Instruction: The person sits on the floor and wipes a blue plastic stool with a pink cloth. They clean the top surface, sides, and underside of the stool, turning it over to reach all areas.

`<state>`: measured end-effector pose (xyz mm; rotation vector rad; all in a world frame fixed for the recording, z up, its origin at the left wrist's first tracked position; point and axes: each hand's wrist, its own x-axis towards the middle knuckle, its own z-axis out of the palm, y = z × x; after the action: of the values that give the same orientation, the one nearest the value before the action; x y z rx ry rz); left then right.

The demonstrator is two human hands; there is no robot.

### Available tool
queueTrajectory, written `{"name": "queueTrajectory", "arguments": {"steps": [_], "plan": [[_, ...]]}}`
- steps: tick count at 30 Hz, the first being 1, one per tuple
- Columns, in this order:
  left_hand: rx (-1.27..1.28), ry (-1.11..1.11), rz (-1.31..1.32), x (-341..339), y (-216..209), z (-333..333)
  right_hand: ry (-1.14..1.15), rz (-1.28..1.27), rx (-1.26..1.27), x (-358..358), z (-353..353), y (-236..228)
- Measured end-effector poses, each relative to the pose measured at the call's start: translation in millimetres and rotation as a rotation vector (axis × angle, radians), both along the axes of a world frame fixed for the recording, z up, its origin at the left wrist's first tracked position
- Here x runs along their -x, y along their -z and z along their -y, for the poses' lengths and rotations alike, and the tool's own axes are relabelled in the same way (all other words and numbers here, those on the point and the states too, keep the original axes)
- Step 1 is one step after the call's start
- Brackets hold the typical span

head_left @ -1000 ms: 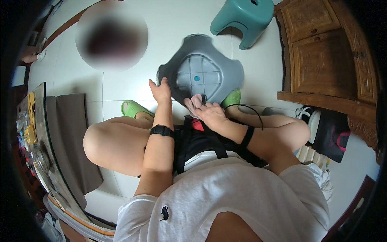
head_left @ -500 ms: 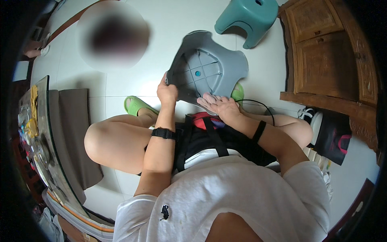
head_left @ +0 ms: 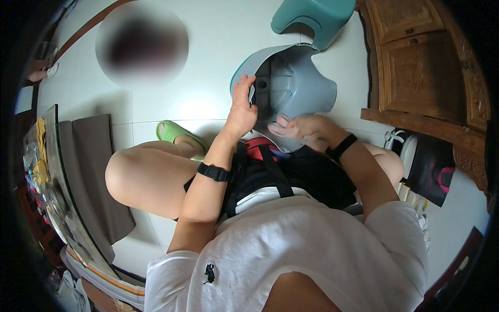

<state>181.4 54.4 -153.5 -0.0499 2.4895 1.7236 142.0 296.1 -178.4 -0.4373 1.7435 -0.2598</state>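
Note:
A grey-blue plastic stool (head_left: 313, 86) is tipped in front of my lap, its hollow, ribbed underside partly turned toward me. My left hand (head_left: 242, 110) grips its left edge, with some fingers stretched along the outside and the thumb bent at the rim. A pale pink cloth (head_left: 280, 125) is bunched under the fingers of my right hand (head_left: 306, 127), at the stool's near edge and against its inner wall. The right fingers are somewhat smeared by motion.
A teal stool (head_left: 314, 21) stands on the tiled floor beyond. To the right are a carved wooden cabinet (head_left: 416, 73) and a black bag (head_left: 431, 171). At the left, a glass-topped table (head_left: 78, 208) holds several small items. A blurred round patch covers part of the upper left.
The stool has turned and tilted, showing more of its side and less of its underside, and sits slightly farther right. My left hand has moved up along its edge; the right hand has shifted right with the cloth.

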Motion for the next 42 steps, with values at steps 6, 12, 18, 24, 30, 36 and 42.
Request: {"name": "queueTrajectory", "arguments": {"steps": [6,12,18,24,30,36,42], "plan": [[0.038,0.054,0.022,0.4,-1.2,3.8,0.34,-0.567,-0.056,43.6,-41.3,66.4],[0.031,0.063,0.002,-1.3,-2.9,1.3,-0.251,-0.947,-0.062,5.5,-7.9,139.3],[0.047,0.068,-0.015,-3.5,0.9,2.9,-0.054,-0.142,0.235,-35.5,44.3,123.7],[0.063,0.05,0.02,-9.5,-3.9,1.0,-0.288,-0.226,-0.164,14.2,21.4,10.6],[0.034,0.064,-0.012,-0.5,2.0,1.7,-0.19,-0.563,-0.314,22.5,-19.2,176.5],[0.011,0.051,-0.054,-1.0,5.2,3.7,-0.565,-0.496,-0.019,-26.6,67.6,172.7],[0.026,-0.003,-0.038,-4.8,12.5,1.3,-0.558,-0.666,0.411,-31.4,-1.8,100.6]]}}
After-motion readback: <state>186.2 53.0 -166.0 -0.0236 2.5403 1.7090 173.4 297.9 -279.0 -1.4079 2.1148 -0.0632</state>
